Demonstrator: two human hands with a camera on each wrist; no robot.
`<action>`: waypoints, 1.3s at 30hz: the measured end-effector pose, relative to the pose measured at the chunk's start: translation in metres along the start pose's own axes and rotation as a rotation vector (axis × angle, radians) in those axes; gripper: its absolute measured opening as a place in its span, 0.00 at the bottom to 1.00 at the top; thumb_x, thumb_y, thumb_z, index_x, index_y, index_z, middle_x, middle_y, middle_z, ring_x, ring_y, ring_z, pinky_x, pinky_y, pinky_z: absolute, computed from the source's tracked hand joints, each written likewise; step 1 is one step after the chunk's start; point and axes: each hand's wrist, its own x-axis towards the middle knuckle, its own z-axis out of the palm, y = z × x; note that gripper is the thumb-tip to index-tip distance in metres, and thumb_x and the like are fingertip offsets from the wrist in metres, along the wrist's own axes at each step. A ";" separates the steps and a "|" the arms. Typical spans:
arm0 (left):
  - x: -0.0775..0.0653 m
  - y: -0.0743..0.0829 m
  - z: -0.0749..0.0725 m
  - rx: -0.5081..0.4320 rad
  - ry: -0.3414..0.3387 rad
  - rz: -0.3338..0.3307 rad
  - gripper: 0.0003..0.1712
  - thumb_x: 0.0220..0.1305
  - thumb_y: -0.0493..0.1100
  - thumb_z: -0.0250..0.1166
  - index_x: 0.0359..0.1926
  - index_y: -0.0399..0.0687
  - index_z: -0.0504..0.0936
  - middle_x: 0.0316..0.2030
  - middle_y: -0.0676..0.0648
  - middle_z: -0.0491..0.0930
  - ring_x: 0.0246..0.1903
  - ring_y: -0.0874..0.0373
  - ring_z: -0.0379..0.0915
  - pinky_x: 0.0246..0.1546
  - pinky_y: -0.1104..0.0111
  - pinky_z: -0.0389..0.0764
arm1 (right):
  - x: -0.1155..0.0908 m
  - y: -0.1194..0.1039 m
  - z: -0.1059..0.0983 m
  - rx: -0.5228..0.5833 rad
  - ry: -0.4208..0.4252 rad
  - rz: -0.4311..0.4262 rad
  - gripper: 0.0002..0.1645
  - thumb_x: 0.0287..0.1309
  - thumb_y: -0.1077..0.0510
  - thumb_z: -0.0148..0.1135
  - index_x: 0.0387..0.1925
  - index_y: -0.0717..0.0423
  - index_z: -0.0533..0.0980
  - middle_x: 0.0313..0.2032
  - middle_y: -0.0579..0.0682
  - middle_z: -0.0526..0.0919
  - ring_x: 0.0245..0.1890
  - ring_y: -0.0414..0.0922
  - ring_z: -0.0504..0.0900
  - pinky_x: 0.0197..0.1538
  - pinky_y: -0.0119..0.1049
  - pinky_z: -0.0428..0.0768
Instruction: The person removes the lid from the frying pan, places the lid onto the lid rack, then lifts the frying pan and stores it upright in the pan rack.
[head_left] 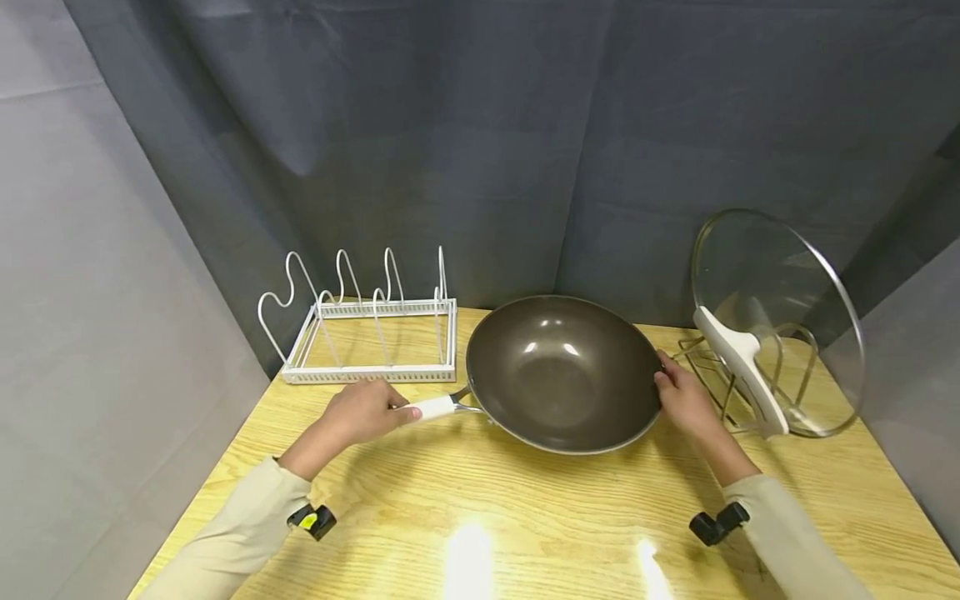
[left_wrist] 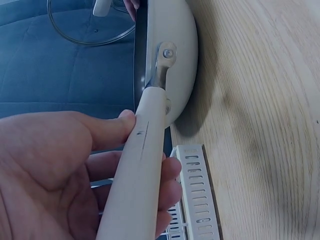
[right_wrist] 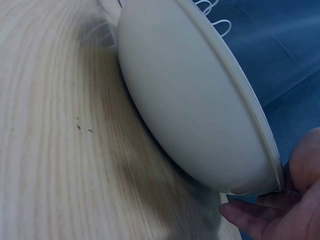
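A wok [head_left: 558, 375] with a dark brown inside and a cream outside [right_wrist: 185, 95] is between my two hands, its open side up. My left hand [head_left: 371, 410] grips its white handle [left_wrist: 142, 145], with the thumb on one side and curled fingers on the other. On the opposite side, my right hand [head_left: 684, 398] pinches the rim, thumb at the edge and fingers under it in the right wrist view [right_wrist: 280, 200]. The wok's underside is close to the wooden table [head_left: 540, 517]; whether it touches, I cannot tell.
To the left at the back stands a white wire rack [head_left: 367, 375] with several upright loops. A glass lid [head_left: 787, 275] with a white handle [head_left: 738, 358] leans in a metal wire stand [head_left: 723, 392] at the right. Grey curtains [head_left: 450, 150] surround the table.
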 end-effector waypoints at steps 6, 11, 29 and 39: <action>-0.002 0.006 -0.002 -0.019 -0.032 -0.019 0.19 0.69 0.58 0.66 0.46 0.51 0.92 0.25 0.54 0.83 0.21 0.59 0.65 0.22 0.66 0.66 | 0.009 0.001 0.000 -0.022 0.004 0.005 0.31 0.78 0.62 0.41 0.76 0.71 0.53 0.71 0.76 0.58 0.73 0.73 0.55 0.73 0.65 0.57; -0.005 0.009 -0.003 -0.019 -0.066 -0.024 0.15 0.69 0.58 0.66 0.40 0.57 0.93 0.17 0.54 0.73 0.19 0.59 0.61 0.21 0.66 0.64 | 0.016 0.002 0.001 -0.061 0.006 0.007 0.31 0.78 0.62 0.40 0.76 0.69 0.55 0.69 0.77 0.61 0.72 0.73 0.58 0.72 0.66 0.59; -0.011 0.020 -0.003 0.025 -0.097 -0.009 0.16 0.68 0.59 0.67 0.41 0.57 0.93 0.26 0.55 0.84 0.23 0.58 0.74 0.26 0.63 0.73 | 0.041 -0.001 -0.002 -0.111 -0.005 -0.033 0.30 0.74 0.65 0.42 0.73 0.71 0.59 0.66 0.76 0.67 0.68 0.72 0.65 0.68 0.64 0.65; -0.019 0.025 -0.002 -0.043 -0.121 0.026 0.14 0.67 0.58 0.68 0.37 0.58 0.93 0.22 0.58 0.81 0.20 0.60 0.72 0.23 0.66 0.72 | 0.053 -0.003 -0.002 -0.124 -0.036 -0.021 0.30 0.74 0.65 0.42 0.74 0.69 0.58 0.67 0.77 0.64 0.64 0.70 0.69 0.65 0.63 0.68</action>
